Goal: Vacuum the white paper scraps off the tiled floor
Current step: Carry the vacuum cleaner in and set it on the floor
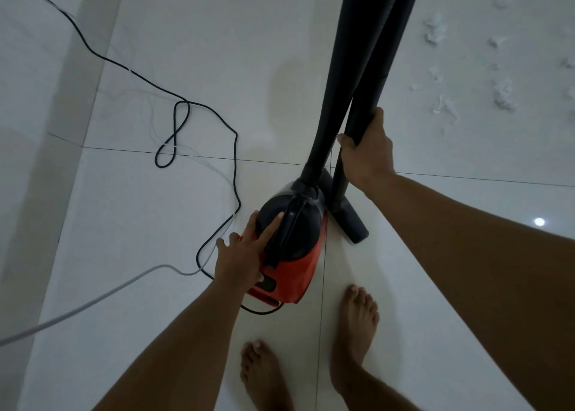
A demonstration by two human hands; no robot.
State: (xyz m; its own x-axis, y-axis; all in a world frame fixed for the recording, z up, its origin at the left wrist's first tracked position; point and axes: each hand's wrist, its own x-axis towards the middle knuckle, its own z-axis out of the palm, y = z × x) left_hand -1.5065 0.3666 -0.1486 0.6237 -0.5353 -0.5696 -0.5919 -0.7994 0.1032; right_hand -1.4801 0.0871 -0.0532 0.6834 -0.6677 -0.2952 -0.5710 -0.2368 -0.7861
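White paper scraps (504, 95) lie beyond right grip (368, 152) clasping wand (371, 99).

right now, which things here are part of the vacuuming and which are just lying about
For the job: red vacuum, touched by the left hand; black wand, gripped by the right hand; floor nozzle; black power cord; white paper scraps.

Lying about: grey cable on the tiled floor, purpose unclear.
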